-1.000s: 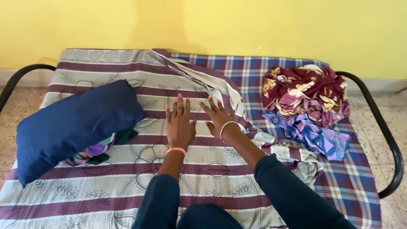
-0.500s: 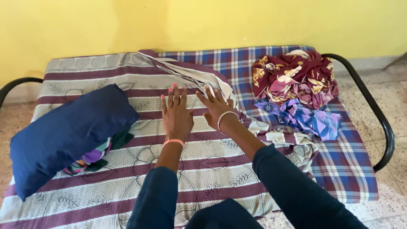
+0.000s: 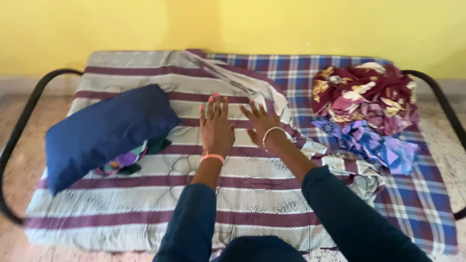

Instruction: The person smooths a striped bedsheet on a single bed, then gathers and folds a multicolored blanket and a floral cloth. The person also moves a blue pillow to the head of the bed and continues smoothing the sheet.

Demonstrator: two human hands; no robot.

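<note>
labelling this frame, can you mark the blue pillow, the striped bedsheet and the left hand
blue pillow [image 3: 104, 131], head view, middle of its top face
striped bedsheet [image 3: 126, 208], head view, bare near-left part
left hand [image 3: 216, 128], head view, back of hand

A plain yellow wall [image 3: 291, 24] stood behind the bed [image 3: 417, 204], whose black curved metal rails [image 3: 19, 131] framed both ends. Speckled pale stone floor [image 3: 444, 140] lay around it, softly and evenly lit.

Striped floral bedsheet [image 3: 145, 204] lies spread flat, its right edge bunched.
</note>
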